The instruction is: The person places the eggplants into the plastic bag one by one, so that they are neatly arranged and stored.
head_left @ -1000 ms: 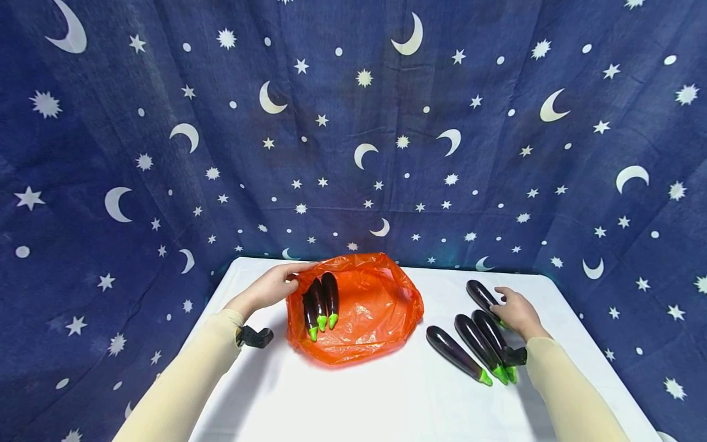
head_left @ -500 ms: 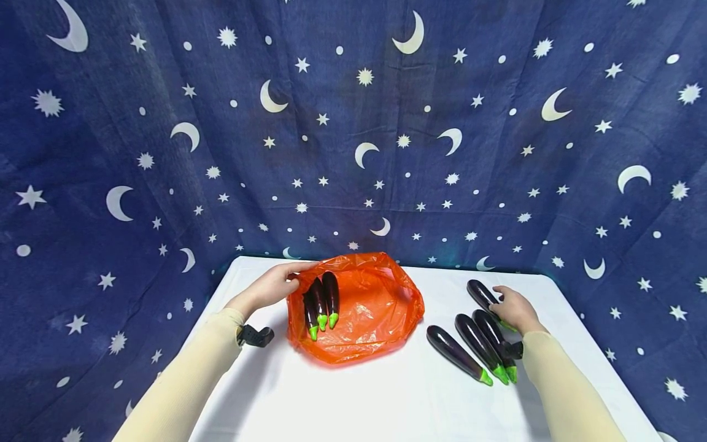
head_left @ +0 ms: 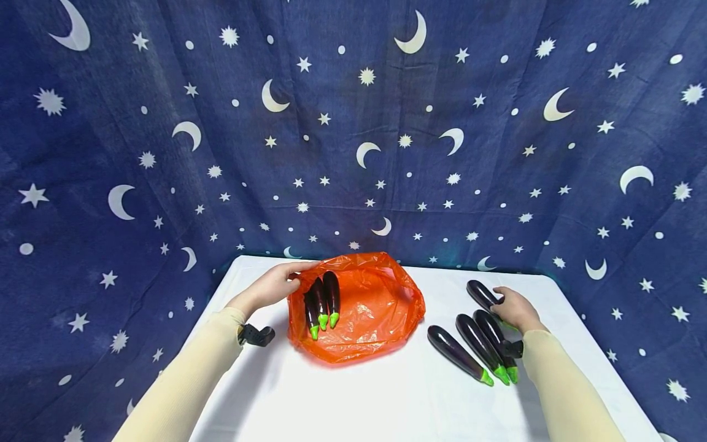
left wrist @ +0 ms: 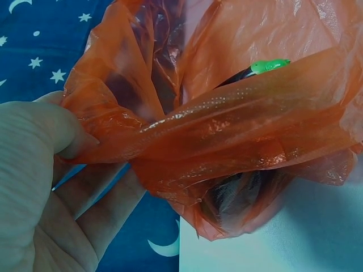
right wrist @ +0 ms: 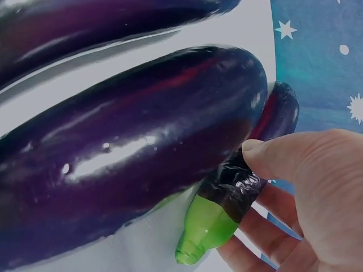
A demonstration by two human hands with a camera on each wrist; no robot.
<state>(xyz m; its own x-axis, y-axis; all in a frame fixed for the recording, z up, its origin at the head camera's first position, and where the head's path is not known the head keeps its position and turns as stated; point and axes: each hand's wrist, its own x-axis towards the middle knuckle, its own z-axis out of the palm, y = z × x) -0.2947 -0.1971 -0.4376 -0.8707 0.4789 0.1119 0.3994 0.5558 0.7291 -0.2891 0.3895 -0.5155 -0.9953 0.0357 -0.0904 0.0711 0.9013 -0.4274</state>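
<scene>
An orange plastic bag lies wide open on the table, its mouth facing me. My left hand pinches the bag's left rim between thumb and fingers, as the left wrist view confirms at the gathered film. Three dark purple eggplants lie side by side inside, green stems toward me. To the right, my right hand grips another eggplant. In the right wrist view, thumb and fingers hold this eggplant just above its green stem end; its far end points away from me.
Three more eggplants lie on the white table just left of my right hand: a left one, a middle one and a right one, partly behind the wrist camera. A blue moon-and-star cloth hangs behind the table.
My right wrist has shifted very slightly to the left, the hand staying at the same eggplant. The left hand, bag and other eggplants look unmoved.
</scene>
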